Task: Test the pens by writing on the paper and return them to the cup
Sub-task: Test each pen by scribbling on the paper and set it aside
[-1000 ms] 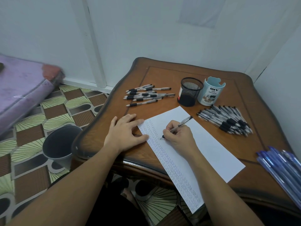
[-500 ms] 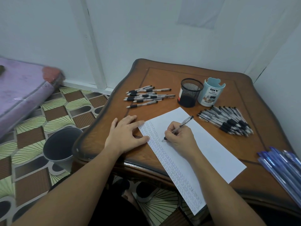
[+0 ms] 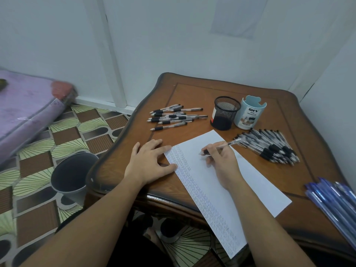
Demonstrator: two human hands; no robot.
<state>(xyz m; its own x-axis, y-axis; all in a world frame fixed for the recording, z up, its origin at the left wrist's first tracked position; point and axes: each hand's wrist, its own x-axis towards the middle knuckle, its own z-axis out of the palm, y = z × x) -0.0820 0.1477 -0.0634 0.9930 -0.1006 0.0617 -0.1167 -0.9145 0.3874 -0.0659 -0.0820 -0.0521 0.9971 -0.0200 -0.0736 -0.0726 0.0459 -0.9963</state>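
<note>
A white paper (image 3: 250, 182) lies slanted on the wooden table (image 3: 192, 89), its left strip filled with small scribbles. My right hand (image 3: 223, 162) grips a clear pen (image 3: 229, 144) with a black grip, tip pointing left just above the sheet. My left hand (image 3: 150, 162) rests flat on the table, fingertips touching the paper's left edge. A black mesh cup (image 3: 225, 112) and a light blue DIY cup (image 3: 250, 112) stand behind the paper. Several pens (image 3: 173, 117) lie at the back left. A bigger pile of pens (image 3: 269, 147) lies on the right.
A bundle of blue pens (image 3: 335, 201) lies at the table's right edge. A grey bin (image 3: 71, 174) stands on the patterned floor left of the table. A purple mattress (image 3: 25, 108) lies at far left. White walls close behind the table.
My right hand has lifted the pen off the paper and tilted it flatter, the tip now pointing left. The left hand has stayed in place.
</note>
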